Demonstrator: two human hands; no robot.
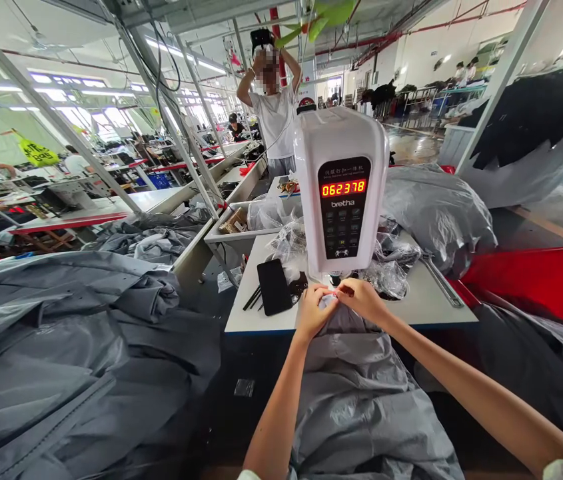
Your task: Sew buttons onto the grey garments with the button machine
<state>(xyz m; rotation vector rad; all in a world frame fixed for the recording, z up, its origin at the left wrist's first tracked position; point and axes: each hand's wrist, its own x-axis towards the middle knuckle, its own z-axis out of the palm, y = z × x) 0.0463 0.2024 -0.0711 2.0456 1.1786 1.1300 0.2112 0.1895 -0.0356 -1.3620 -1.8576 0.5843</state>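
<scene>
A white machine (pixel 344 143) with a red lit number display stands on a small white table (pixel 244 313). Just below its front, both hands meet at the upper end of a grey garment (pixel 356 387) that hangs down over my lap. My left hand (pixel 315 308) pinches the cloth edge from the left. My right hand (pixel 361 299) grips the same edge, its fingertips close to the left ones. Anything small between the fingertips is too tiny to make out. A black phone (pixel 274 287) lies left of my left hand.
Clear plastic bags (pixel 391 270) lie beside the machine, near a metal tool (pixel 441 281). Grey garments (pixel 51 360) are heaped at the left. Red material (pixel 536 283) is at the right. Behind the machine, a person (pixel 274 113) stands with raised arms near a white bin (pixel 234 230).
</scene>
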